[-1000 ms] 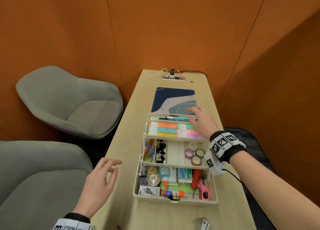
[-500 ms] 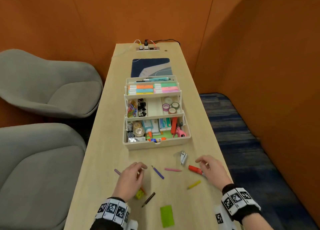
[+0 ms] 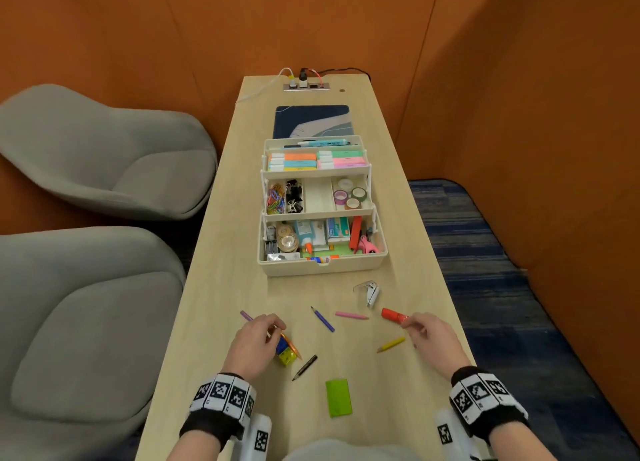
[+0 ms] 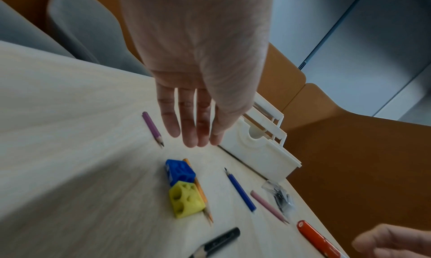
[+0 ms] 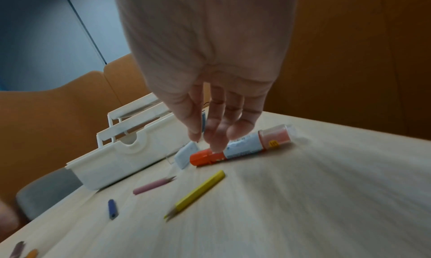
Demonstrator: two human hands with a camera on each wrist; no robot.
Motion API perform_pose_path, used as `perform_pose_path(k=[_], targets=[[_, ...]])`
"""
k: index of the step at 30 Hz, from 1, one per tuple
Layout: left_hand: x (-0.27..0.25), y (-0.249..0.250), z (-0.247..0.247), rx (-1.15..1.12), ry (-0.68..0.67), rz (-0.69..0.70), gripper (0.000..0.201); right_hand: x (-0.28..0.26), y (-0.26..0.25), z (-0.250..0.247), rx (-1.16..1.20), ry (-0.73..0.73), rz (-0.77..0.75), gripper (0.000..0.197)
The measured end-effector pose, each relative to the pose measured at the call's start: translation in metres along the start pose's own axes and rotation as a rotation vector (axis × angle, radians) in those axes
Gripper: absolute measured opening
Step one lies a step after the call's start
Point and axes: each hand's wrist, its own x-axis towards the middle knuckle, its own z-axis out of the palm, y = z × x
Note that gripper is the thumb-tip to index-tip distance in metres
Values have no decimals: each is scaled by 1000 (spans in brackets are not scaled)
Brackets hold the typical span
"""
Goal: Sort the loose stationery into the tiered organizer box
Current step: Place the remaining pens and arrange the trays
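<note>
The cream tiered organizer box (image 3: 322,268) stands open in mid-table, its three levels filled. Loose items lie in front of it: a purple pencil (image 3: 246,315), blue pencil (image 3: 322,319), pink pencil (image 3: 351,315), yellow pencil (image 3: 391,345), black pencil (image 3: 304,367), green pad (image 3: 338,397) and a clear staple remover (image 3: 370,292). My left hand (image 4: 196,138) hovers with straight fingers, empty, above a blue and yellow block (image 4: 184,186) and an orange pencil (image 4: 201,192). My right hand (image 5: 210,138) hangs over the red glue stick (image 5: 245,147); its fingertips touch the tube, with no grip visible.
A blue patterned pad (image 3: 311,121) and a power socket strip with cables (image 3: 306,85) lie at the table's far end. Two grey chairs (image 3: 104,148) stand close on the left. Orange walls close in behind and on the right. The table's right edge is near the glue stick.
A second ago my right hand was at the box's top tier and my left beside the box. Both have drawn back over the loose items, and the right fingers have reached the glue stick.
</note>
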Motion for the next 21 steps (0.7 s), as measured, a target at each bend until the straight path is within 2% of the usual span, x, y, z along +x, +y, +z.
perform_pose_path(k=[3,4,7,11,14,17,21], targets=[[-3,-2,-3,-34,8,-29,17,10,-1,-5,-134,74,15,15],[-5,-3,-4,-37,18,-37,18,12,0,-5,-217,86,12,18],[-8,-4,-5,-31,48,-43,18,15,0,0,-459,10,22,37],[1,7,0,7,35,5,17,16,0,12,-559,-27,22,33],[17,33,16,63,19,152,19,13,5,13,-528,-3,19,26],[37,69,38,133,9,292,22,6,9,9,-376,43,22,23],[66,115,63,239,-7,392,37,-6,12,0,-169,117,32,22]])
